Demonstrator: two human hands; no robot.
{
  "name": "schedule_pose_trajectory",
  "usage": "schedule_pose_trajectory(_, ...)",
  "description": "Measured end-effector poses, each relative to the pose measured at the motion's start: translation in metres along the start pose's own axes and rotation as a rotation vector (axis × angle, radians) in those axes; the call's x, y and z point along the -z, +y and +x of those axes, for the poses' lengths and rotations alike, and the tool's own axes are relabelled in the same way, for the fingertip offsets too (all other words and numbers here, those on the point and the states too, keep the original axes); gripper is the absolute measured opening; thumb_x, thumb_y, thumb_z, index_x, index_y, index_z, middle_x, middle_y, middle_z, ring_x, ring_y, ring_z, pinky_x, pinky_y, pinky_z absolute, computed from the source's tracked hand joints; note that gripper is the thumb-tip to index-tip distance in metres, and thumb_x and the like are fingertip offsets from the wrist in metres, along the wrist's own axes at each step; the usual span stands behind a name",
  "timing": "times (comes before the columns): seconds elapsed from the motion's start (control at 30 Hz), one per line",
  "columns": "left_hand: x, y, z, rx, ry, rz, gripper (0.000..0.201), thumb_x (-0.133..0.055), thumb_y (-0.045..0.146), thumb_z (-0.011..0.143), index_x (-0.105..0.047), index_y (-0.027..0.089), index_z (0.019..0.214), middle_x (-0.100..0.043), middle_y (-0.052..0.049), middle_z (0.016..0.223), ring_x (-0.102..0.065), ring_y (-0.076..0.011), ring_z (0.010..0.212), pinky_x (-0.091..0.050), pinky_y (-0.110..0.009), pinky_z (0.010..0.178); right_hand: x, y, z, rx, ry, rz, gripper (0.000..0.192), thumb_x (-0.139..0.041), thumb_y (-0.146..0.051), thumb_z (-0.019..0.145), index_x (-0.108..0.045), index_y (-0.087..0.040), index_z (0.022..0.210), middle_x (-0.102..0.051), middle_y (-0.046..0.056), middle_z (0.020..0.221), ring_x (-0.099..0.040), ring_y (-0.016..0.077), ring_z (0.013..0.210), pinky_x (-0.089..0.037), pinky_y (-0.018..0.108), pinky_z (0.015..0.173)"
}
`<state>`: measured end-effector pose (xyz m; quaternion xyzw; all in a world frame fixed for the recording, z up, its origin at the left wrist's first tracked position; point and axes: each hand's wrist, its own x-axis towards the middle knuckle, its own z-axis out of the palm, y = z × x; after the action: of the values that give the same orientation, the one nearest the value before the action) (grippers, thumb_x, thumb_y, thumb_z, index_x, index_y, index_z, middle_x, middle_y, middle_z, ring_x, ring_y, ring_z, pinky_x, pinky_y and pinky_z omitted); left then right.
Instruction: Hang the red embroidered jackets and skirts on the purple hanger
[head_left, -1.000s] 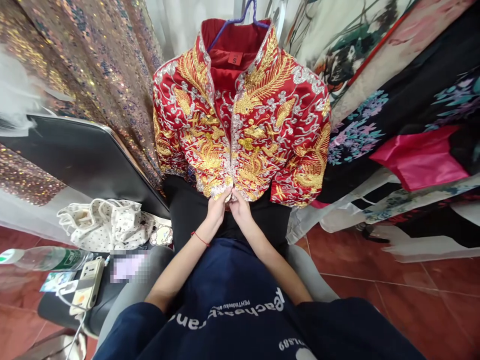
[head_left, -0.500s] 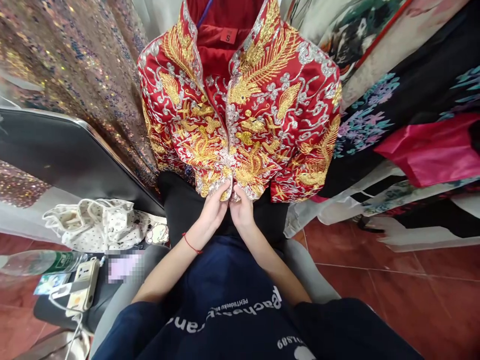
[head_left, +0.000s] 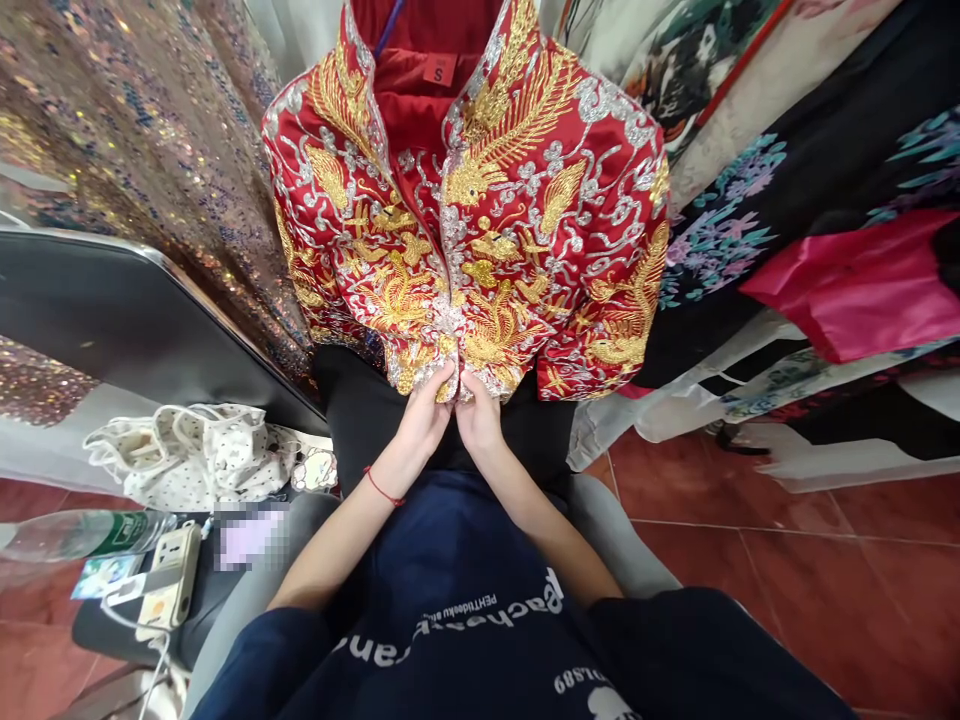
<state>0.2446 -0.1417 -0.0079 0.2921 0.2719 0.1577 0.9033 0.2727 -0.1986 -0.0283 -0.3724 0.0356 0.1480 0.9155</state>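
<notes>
A red jacket (head_left: 600, 200) with gold and silver embroidery hangs in front of me, its stand collar spread at the top. Inside the neck shows a red label (head_left: 439, 69) marked S. My left hand (head_left: 425, 412), with a red string bracelet (head_left: 384, 490) at the wrist, pinches the jacket's lower front edge. Right beside it, my right hand (head_left: 478, 412) grips the other front edge at the hem. Both thumbs lie on top of the embroidered cloth; the other fingers are mostly hidden beneath. The two front edges meet between my hands.
Sequined fabric (head_left: 187, 150) and a dark panel (head_left: 90, 310) stand at left. Below lie a dotted cloth bag (head_left: 217, 455), a plastic bottle (head_left: 67, 535) and a power strip (head_left: 169, 575). Black floral garments (head_left: 825, 150) and pink cloth (head_left: 862, 285) hang at right above the red tiles (head_left: 825, 540).
The jacket's upper part has shifted slightly left in view, along with the surroundings. Both hands keep their hold at the hem, the right thumb moving slightly.
</notes>
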Motion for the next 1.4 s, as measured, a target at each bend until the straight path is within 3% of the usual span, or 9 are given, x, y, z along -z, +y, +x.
schedule_pose_trajectory(0.3,0.002,-0.014,0.000,-0.099,-0.013,-0.041,0.039,-0.082,0.011,0.072,-0.074,0.016,0.110,-0.077,-0.007,0.111,-0.070,-0.0205,0.109,-0.049,-0.036,0.108,0.000,-0.002,0.003,-0.010,0.111,-0.033,0.065,-0.079,-0.030,0.059,-0.065,-0.024,0.122,-0.071,0.004,0.126,-0.067,0.0236,0.116,-0.056,0.038,0.102)
schedule_pose_trajectory(0.5,0.022,-0.036,0.018,-0.270,0.026,0.059,0.047,-0.089,0.018,0.064,-0.073,0.014,0.109,-0.076,-0.009,0.114,-0.066,-0.0253,0.121,-0.046,-0.038,0.111,0.009,0.006,0.012,-0.024,0.187,-0.064,0.047,-0.080,-0.028,0.059,-0.068,-0.020,0.104,-0.075,0.005,0.111,-0.069,0.0207,0.108,-0.060,0.031,0.089)
schedule_pose_trajectory(0.73,0.048,-0.030,0.055,-0.139,0.050,0.150,0.035,-0.089,0.020,0.059,-0.070,0.013,0.088,-0.075,-0.004,0.083,-0.071,-0.0183,0.083,-0.052,-0.037,0.096,0.035,0.015,0.034,-0.230,0.018,-0.314,0.035,-0.086,-0.035,0.053,-0.063,-0.018,0.073,-0.071,0.004,0.071,-0.072,0.0230,0.083,-0.056,0.029,0.063)
schedule_pose_trajectory(0.9,0.056,-0.034,0.058,-0.271,0.020,0.189,0.048,-0.090,0.021,0.060,-0.070,0.015,0.104,-0.076,-0.008,0.109,-0.071,-0.0196,0.102,-0.049,-0.035,0.103,0.035,0.023,0.033,-0.229,-0.011,-0.413,0.037,-0.084,-0.044,0.059,-0.061,-0.020,0.074,-0.073,0.005,0.074,-0.071,0.0214,0.080,-0.054,0.028,0.063)
schedule_pose_trajectory(1.07,0.064,-0.039,0.057,-0.252,0.086,0.230,0.046,-0.088,0.021,0.064,-0.071,0.015,0.106,-0.076,-0.010,0.111,-0.068,-0.0245,0.115,-0.047,-0.038,0.108,0.052,-0.015,0.034,-0.400,-0.171,-0.643,0.031,-0.088,-0.038,0.058,-0.065,-0.018,0.065,-0.067,0.002,0.056,-0.067,0.0195,0.057,-0.050,0.027,0.053)
schedule_pose_trajectory(1.17,0.063,-0.035,0.056,-0.221,0.081,0.181,0.050,-0.088,0.017,0.062,-0.071,0.015,0.109,-0.074,-0.011,0.120,-0.066,-0.0248,0.120,-0.045,-0.040,0.112,0.064,-0.058,0.034,-0.480,-0.262,-1.156,0.037,-0.086,-0.033,0.065,-0.058,-0.019,0.046,-0.054,0.002,0.039,-0.057,0.0168,0.042,-0.044,0.027,0.048)
schedule_pose_trajectory(1.27,0.058,-0.029,0.049,-0.172,0.056,0.132,0.050,-0.088,0.015,0.062,-0.072,0.015,0.109,-0.074,-0.012,0.120,-0.066,-0.0259,0.120,-0.047,-0.042,0.111,0.057,-0.079,0.030,-0.095,-0.380,-1.654,0.034,-0.072,-0.036,0.084,-0.062,-0.019,0.056,-0.063,0.002,0.051,-0.062,0.0156,0.054,-0.045,0.026,0.059)
schedule_pose_trajectory(1.37,0.054,-0.027,0.038,-0.108,0.057,0.120,0.045,-0.088,0.015,0.062,-0.073,0.014,0.105,-0.076,-0.011,0.114,-0.069,-0.0262,0.113,-0.051,-0.042,0.106,0.038,-0.067,0.020,0.314,-0.531,-1.719,0.009,-0.067,-0.030,0.089,-0.069,-0.021,0.091,-0.075,0.003,0.087,-0.069,0.0171,0.079,-0.046,0.025,0.068)
schedule_pose_trajectory(1.4,0.053,-0.028,0.034,-0.097,0.064,0.119,0.045,-0.088,0.015,0.062,-0.073,0.014,0.104,-0.076,-0.011,0.112,-0.070,-0.0256,0.110,-0.052,-0.042,0.104,0.032,-0.059,0.017,0.397,-0.560,-1.758,0.012,-0.067,-0.028,0.090,-0.067,-0.021,0.100,-0.075,0.005,0.097,-0.070,0.0185,0.085,-0.046,0.026,0.069)
